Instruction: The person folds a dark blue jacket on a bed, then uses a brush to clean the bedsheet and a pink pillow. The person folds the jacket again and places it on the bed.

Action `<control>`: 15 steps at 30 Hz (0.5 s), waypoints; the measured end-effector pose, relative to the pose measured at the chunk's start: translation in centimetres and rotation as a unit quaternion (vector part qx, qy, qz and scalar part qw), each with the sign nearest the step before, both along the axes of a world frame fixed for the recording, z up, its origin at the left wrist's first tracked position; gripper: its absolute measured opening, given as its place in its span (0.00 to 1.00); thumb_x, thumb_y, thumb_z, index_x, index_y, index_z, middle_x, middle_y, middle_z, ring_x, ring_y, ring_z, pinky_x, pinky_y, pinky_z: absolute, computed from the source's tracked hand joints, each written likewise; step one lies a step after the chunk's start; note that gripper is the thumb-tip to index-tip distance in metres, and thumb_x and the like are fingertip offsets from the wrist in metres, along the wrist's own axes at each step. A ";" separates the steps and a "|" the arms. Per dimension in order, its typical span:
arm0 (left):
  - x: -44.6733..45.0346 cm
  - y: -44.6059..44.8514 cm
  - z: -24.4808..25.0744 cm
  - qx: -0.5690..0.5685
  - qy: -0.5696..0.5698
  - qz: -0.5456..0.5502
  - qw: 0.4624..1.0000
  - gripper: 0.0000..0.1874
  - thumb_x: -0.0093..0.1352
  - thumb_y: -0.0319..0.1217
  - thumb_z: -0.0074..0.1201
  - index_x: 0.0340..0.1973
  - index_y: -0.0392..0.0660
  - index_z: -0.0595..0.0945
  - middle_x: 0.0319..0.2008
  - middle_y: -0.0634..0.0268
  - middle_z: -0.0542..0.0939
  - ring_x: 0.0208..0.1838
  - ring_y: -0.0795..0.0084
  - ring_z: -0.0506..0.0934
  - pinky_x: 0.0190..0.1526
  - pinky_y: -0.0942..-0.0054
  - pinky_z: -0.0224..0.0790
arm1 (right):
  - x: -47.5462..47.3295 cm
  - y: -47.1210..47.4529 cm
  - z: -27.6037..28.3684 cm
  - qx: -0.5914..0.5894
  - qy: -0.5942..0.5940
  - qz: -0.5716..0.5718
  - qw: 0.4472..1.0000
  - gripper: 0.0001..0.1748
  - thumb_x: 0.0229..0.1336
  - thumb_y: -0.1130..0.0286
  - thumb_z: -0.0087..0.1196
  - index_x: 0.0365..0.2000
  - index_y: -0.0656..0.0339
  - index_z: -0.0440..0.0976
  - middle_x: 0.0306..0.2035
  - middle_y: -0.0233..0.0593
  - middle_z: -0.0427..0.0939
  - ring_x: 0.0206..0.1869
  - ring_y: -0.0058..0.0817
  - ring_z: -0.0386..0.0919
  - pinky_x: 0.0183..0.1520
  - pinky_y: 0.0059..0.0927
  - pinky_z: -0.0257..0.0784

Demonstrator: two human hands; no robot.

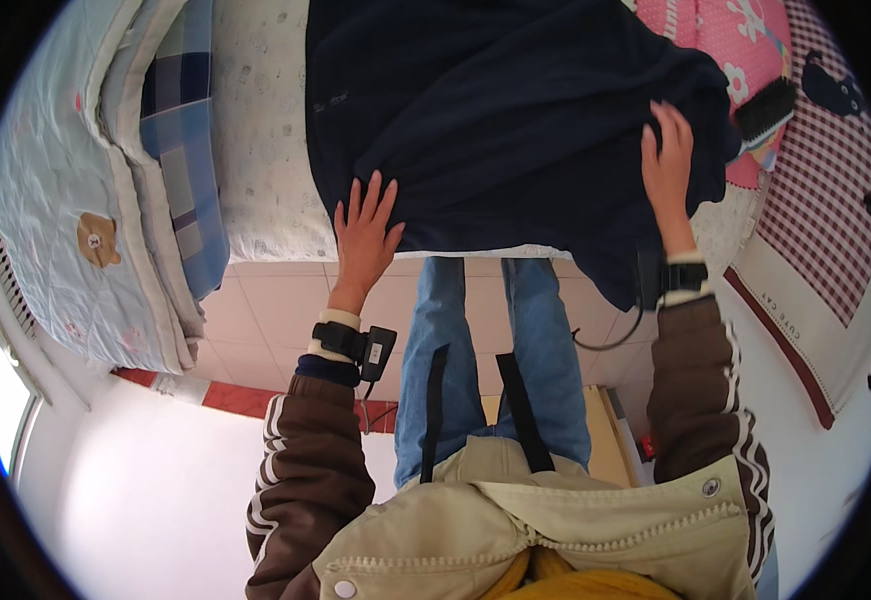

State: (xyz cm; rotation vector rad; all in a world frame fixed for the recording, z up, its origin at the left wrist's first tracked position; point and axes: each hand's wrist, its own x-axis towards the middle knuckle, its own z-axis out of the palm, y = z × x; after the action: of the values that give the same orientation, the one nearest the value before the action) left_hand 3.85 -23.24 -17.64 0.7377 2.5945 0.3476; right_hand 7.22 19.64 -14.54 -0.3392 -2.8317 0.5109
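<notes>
A dark navy garment [495, 135] lies spread over the bed, with faint creases running across it. Its lower right part hangs down past the bed's front edge. My left hand [366, 225] rests flat on the garment's lower left border, fingers apart and pointing away from me. On the right side of the cloth lies my right hand [668, 165], palm down with the fingers slightly bent. Neither hand visibly grips the fabric. A small zip or mark [332, 101] shows near the garment's left edge.
A black-bristled brush [767, 111] lies at the right by a pink pillow [752, 45]. Beyond it is a checked cat-patterned cloth [818, 195]. A folded pale blue quilt [53, 202] and a blue plaid cloth [184, 165] are on the left. The patterned bedsheet [259, 150] shows between.
</notes>
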 end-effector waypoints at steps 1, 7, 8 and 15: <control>0.4 0.0 0.0 -0.005 -0.008 0.011 1.000 0.37 0.62 0.32 0.54 0.66 0.53 0.57 0.69 0.64 0.51 0.70 0.55 0.52 0.64 0.48 0.45 | 2.6 -0.4 0.6 -0.031 -0.007 -0.020 0.999 0.14 0.58 0.69 0.50 0.44 0.61 0.71 0.47 0.47 0.71 0.51 0.39 0.70 0.52 0.34 0.65; 2.1 0.0 0.2 0.058 -0.069 0.099 0.991 0.38 0.60 0.24 0.53 0.65 0.47 0.57 0.67 0.54 0.54 0.68 0.53 0.56 0.63 0.54 0.50 | 20.4 -2.0 2.2 -0.286 -0.462 -0.189 0.818 0.17 0.59 0.60 0.51 0.22 0.63 0.70 0.15 0.34 0.73 0.21 0.24 0.75 0.27 0.29 0.70; 2.3 -0.1 0.3 0.088 -0.064 0.110 0.988 0.38 0.59 0.23 0.53 0.65 0.46 0.58 0.67 0.53 0.55 0.68 0.52 0.56 0.62 0.55 0.51 | 23.0 -1.7 2.2 -0.262 -0.541 -0.193 0.775 0.16 0.56 0.59 0.54 0.27 0.65 0.71 0.21 0.38 0.75 0.26 0.24 0.76 0.30 0.29 0.71; 7.9 4.1 1.0 0.241 0.057 0.130 0.960 0.15 0.59 0.17 0.48 0.40 0.43 0.78 0.37 0.56 0.74 0.44 0.57 0.72 0.45 0.66 0.66 | 31.8 -1.7 -2.2 -0.427 -0.102 -0.222 0.871 0.41 0.46 0.64 0.64 0.57 0.66 0.56 0.51 0.53 0.67 0.51 0.40 0.70 0.53 0.33 0.66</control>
State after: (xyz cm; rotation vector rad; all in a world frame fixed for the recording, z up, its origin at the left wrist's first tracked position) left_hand 11.79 -19.17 -16.65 0.5751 2.7471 1.0757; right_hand 38.97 17.90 -16.73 -1.2154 -2.3824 1.6602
